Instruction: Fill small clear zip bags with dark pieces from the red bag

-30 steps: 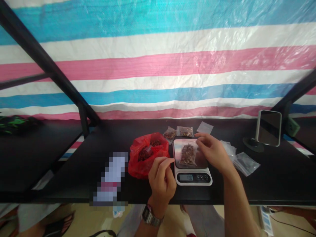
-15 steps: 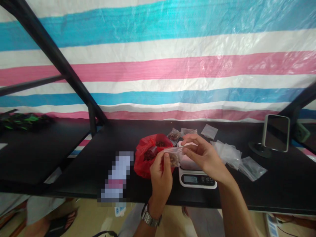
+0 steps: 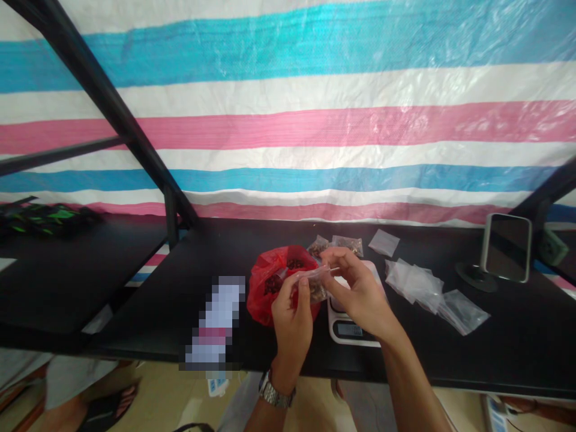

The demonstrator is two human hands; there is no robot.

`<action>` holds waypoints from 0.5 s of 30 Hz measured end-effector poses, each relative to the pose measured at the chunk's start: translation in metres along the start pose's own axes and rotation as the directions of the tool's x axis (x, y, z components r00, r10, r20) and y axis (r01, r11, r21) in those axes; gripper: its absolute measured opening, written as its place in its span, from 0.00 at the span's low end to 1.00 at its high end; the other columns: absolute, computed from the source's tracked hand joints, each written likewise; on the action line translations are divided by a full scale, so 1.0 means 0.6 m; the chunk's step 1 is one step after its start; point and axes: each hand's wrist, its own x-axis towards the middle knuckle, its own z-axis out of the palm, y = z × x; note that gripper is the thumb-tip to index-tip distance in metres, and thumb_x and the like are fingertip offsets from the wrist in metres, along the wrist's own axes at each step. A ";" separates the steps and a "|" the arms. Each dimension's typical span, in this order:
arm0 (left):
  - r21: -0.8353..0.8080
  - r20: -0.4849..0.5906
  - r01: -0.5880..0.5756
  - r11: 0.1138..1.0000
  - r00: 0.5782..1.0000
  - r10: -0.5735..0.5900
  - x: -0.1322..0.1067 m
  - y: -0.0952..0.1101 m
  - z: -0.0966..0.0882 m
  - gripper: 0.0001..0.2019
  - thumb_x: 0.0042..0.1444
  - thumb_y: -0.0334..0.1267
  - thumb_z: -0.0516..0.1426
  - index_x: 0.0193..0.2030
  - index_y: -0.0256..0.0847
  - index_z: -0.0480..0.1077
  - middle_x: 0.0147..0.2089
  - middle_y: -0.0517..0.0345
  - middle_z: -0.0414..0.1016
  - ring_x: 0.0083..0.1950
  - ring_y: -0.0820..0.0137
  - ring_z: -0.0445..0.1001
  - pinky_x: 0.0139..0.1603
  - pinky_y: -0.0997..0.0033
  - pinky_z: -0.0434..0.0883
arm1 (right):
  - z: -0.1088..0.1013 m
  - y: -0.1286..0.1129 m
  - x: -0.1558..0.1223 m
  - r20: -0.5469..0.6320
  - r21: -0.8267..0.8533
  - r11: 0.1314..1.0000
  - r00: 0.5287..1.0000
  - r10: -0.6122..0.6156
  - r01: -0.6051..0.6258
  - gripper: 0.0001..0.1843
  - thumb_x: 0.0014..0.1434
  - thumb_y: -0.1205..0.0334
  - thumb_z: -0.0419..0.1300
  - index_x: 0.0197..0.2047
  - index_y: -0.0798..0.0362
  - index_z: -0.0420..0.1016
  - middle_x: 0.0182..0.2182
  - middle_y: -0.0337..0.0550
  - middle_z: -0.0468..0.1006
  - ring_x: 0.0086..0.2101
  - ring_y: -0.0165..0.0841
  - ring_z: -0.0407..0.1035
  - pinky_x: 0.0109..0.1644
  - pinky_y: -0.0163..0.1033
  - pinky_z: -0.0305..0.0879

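Observation:
A small clear zip bag with brownish bits inside is held up over the gap between the red bag and the scale. My left hand, wearing a metal watch, pinches its left side, thumb on the front. Closed on the upper right edge is my right hand, thumb and fingers along the bag's mouth. Below and left, the open red plastic bag shows dark brown pieces. Partly behind my right hand sits a white kitchen scale; its display seems to read zero.
Filled zip bags lie behind the scale. Several flat clear bags are spread to the right, with another flat bag farther back. A screen on a round stand stands far right. A blurred-out item lies left on the black table.
My right hand has moved left along the bag's mouth, its fingers closing in on the edge. The bag is tilted slightly more. My left hand keeps its hold.

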 end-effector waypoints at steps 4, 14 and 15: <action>-0.028 0.022 -0.005 1.000 1.000 0.006 0.002 0.003 0.004 0.21 0.71 0.56 0.57 0.44 0.42 0.81 0.44 0.50 0.88 0.44 0.63 0.86 0.45 0.67 0.82 | 0.005 0.007 -0.001 0.005 -0.020 1.000 1.000 0.009 -0.009 0.05 0.65 0.60 0.65 0.45 0.47 0.74 0.41 0.41 0.77 0.37 0.33 0.70 0.43 0.39 0.69; 0.028 0.005 -0.047 0.999 0.999 0.046 0.003 0.003 0.006 0.22 0.70 0.57 0.57 0.43 0.41 0.81 0.42 0.49 0.87 0.42 0.63 0.86 0.43 0.67 0.82 | -0.004 0.003 -0.003 0.018 -0.036 0.999 0.999 -0.032 0.033 0.06 0.66 0.62 0.64 0.47 0.47 0.74 0.42 0.40 0.77 0.39 0.33 0.71 0.47 0.40 0.70; 0.035 0.005 -0.052 0.998 0.999 0.052 0.002 0.003 0.006 0.22 0.70 0.57 0.57 0.43 0.41 0.81 0.42 0.50 0.87 0.42 0.63 0.86 0.43 0.67 0.82 | -0.006 0.003 -0.003 0.018 -0.031 0.999 0.999 -0.033 0.034 0.07 0.66 0.63 0.64 0.47 0.47 0.74 0.42 0.40 0.77 0.39 0.33 0.71 0.47 0.40 0.70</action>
